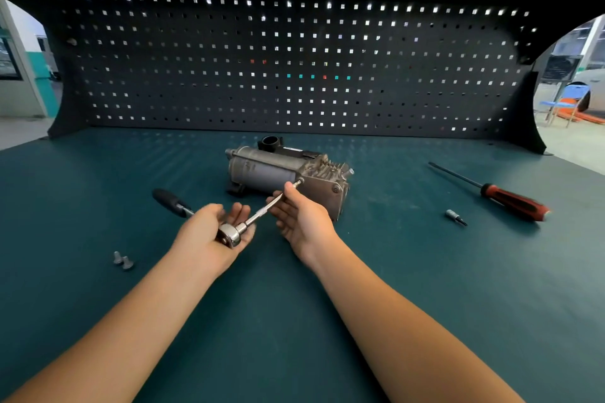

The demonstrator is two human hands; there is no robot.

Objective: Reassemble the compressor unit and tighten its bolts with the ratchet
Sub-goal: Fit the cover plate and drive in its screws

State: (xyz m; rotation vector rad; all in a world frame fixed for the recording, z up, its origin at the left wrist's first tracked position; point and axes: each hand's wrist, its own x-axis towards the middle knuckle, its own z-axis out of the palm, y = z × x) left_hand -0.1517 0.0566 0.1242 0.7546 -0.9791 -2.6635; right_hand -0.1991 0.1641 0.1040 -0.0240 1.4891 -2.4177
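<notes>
Left hand (204,237), right hand (302,217), one ratchet (231,233)

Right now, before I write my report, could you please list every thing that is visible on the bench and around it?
compressor unit: one, grey metal, middle of the bench.
ratchet: one, chrome head and black handle, held in front of the compressor.
extension bar: one, silver, runs from the ratchet head to the compressor's end.
loose bolts: two, grey, on the mat at left.
screwdriver: one, red and black handle, at right.
bit socket: one, silver, left of the screwdriver.
mat: one, dark teal, covers the bench.
pegboard: one, black, behind the bench.
left hand: holds the ratchet head.
right hand: pinches the extension bar.
</notes>
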